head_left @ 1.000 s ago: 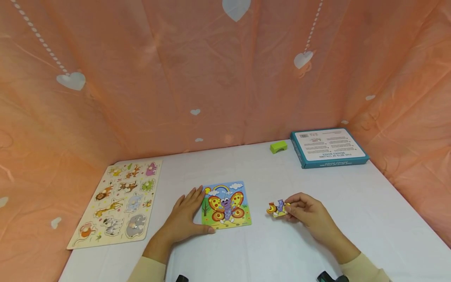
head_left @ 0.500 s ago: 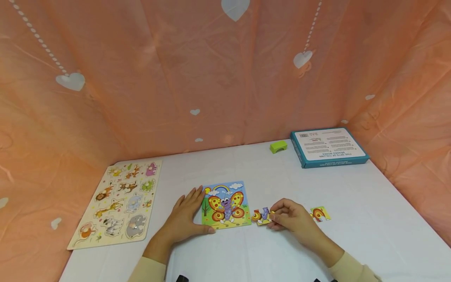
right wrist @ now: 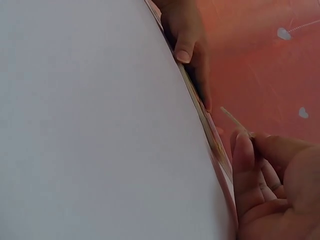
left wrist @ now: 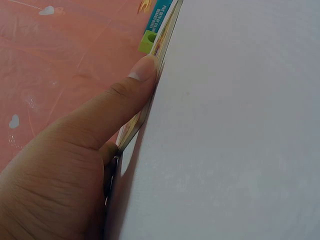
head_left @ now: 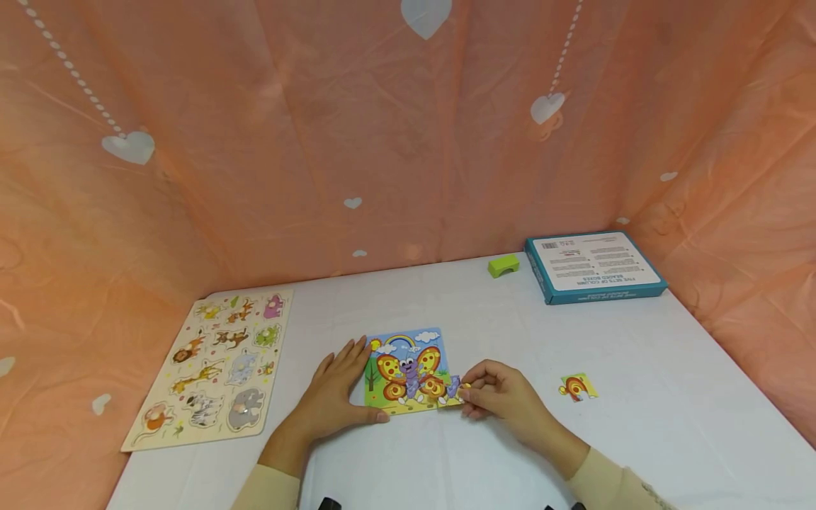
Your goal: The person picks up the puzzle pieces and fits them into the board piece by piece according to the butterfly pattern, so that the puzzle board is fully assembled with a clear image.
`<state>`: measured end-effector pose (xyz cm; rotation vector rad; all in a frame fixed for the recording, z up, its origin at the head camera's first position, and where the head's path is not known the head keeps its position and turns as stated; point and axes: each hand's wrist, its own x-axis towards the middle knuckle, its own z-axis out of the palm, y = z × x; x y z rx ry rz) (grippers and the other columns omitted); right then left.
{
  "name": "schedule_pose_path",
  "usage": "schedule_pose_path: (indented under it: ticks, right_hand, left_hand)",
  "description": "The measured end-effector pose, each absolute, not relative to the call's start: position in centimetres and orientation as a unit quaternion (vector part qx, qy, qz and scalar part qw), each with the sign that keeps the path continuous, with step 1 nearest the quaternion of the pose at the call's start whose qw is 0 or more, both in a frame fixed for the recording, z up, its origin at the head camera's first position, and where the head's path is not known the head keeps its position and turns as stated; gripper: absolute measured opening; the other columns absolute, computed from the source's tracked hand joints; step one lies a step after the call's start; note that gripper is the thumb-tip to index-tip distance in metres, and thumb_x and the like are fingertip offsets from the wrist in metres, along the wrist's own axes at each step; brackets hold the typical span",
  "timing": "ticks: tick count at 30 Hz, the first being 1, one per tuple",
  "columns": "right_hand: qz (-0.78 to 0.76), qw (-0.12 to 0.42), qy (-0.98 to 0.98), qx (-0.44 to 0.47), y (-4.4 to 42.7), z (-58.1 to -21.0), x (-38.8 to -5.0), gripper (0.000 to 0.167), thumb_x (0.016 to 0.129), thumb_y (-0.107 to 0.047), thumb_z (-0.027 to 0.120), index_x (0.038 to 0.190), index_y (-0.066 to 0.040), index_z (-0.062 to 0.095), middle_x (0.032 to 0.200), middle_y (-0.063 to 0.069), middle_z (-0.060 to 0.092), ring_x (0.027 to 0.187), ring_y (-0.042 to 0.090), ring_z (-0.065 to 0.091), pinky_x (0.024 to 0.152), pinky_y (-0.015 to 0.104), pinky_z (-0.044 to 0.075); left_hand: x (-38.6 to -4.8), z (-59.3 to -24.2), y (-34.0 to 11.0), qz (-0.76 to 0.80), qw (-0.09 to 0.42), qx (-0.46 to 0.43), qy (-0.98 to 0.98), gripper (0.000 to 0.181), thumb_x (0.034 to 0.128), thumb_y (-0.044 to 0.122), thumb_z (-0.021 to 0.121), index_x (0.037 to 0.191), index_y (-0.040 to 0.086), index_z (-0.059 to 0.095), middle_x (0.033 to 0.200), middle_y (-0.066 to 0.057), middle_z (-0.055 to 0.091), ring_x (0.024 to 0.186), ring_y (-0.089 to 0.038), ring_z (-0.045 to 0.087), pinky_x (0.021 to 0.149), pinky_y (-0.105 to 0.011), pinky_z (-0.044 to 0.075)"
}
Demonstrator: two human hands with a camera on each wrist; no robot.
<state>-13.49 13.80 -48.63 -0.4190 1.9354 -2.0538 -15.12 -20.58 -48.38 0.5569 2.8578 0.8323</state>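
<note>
A square butterfly puzzle board lies on the white table in the head view. My left hand rests along its left side, fingers extended, thumb touching the near edge. Between thumb and fingers, my right hand pinches a puzzle piece with a purple figure and orange swirl. That piece hangs over the board's lower right corner; edge-on in the right wrist view, the piece looks raised and tilted. Another puzzle piece, yellow, green and orange, lies on the table to the right of my right hand.
An animal peg puzzle lies at the far left. Toward the back right are a green arched block and a blue-and-white box. Orange cloth with hearts hangs behind and around the white table.
My right hand has carried the pinched piece leftward from beside the board to over its lower right corner. The other loose piece has come into view. The left hand stays put.
</note>
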Motion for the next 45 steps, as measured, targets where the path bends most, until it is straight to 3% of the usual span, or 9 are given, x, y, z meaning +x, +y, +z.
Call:
schedule_pose_path:
  ticks: [11,16,21,24,28,34,41,45]
  right_hand:
    - [-0.717,0.151,0.666,-0.138,10.1,-48.7,-13.8,0.019,0.102,0.005,0.07,0.116,0.018,0.067,0.095,0.021,0.075,0.08,0.02,0.077,0.073,0.033,0.066]
    - [-0.7,0.147,0.685,-0.135,8.7,-48.6,-13.8,0.017,0.102,0.004,0.071,0.115,0.014,0.069,0.091,0.017,0.076,0.074,0.019,0.075,0.063,0.028,0.064]
    - [-0.66,0.129,0.729,-0.126,7.7,-48.4,-13.9,0.011,0.103,-0.002,0.073,0.11,0.006,0.073,0.08,0.009,0.074,0.066,0.018,0.071,0.047,0.02,0.05]
    - [-0.651,0.119,0.739,-0.123,7.4,-48.3,-13.9,0.009,0.102,-0.003,0.074,0.108,0.004,0.074,0.081,0.008,0.074,0.066,0.018,0.071,0.046,0.019,0.044]
    - [-0.649,0.115,0.742,-0.123,7.3,-48.3,-13.9,0.011,0.102,-0.003,0.075,0.109,0.006,0.075,0.088,0.007,0.076,0.066,0.02,0.071,0.049,0.018,0.044]
    - [-0.629,0.11,0.76,-0.117,7.5,-48.1,-13.6,0.011,0.104,-0.01,0.075,0.11,-0.001,0.076,0.084,0.005,0.074,0.062,0.018,0.067,0.043,0.021,0.045]
    - [-0.628,0.078,0.765,-0.123,7.6,-48.2,-13.5,0.01,0.105,-0.011,0.074,0.111,-0.002,0.074,0.086,0.006,0.074,0.064,0.019,0.066,0.048,0.026,0.054]
    - [-0.563,0.016,0.808,-0.173,7.6,-48.2,-13.1,0.007,0.103,-0.007,0.076,0.109,-0.005,0.076,0.096,0.0,0.072,0.08,0.015,0.066,0.067,0.028,0.059]
  left_hand:
    - [-15.1,-48.5,-20.7,0.269,0.057,0.184,0.944,0.13,0.0761,0.075,0.085,0.171,0.004,0.031,0.179,-0.01,0.018,0.165,-0.032,0.009,0.13,-0.061,0.003]
    - [-15.2,-48.6,-20.7,0.269,0.058,0.185,0.943,0.128,0.0774,0.075,0.085,0.171,0.004,0.032,0.179,-0.01,0.02,0.165,-0.033,0.01,0.13,-0.062,0.004]
    - [-15.3,-48.6,-20.7,0.265,0.055,0.191,0.943,0.128,0.0783,0.074,0.085,0.171,0.004,0.032,0.179,-0.012,0.021,0.165,-0.034,0.012,0.129,-0.063,0.006]
    - [-15.3,-48.6,-20.7,0.264,0.056,0.19,0.944,0.129,0.0777,0.075,0.085,0.171,0.004,0.032,0.179,-0.011,0.02,0.165,-0.034,0.011,0.129,-0.063,0.005]
    - [-15.3,-48.7,-20.7,0.263,0.054,0.188,0.945,0.13,0.0764,0.076,0.085,0.171,0.005,0.031,0.179,-0.01,0.019,0.165,-0.033,0.01,0.13,-0.062,0.005]
    - [-15.3,-48.6,-20.7,0.265,0.054,0.188,0.944,0.13,0.0762,0.076,0.085,0.171,0.004,0.031,0.179,-0.01,0.019,0.165,-0.032,0.01,0.13,-0.061,0.005]
    - [-15.3,-48.6,-20.7,0.259,0.057,0.187,0.946,0.128,0.0779,0.076,0.084,0.17,0.004,0.032,0.179,-0.011,0.02,0.165,-0.033,0.011,0.13,-0.062,0.006]
    - [-15.2,-48.6,-20.7,0.263,0.056,0.188,0.945,0.128,0.0776,0.075,0.085,0.17,0.004,0.032,0.179,-0.011,0.02,0.165,-0.033,0.01,0.13,-0.062,0.005]
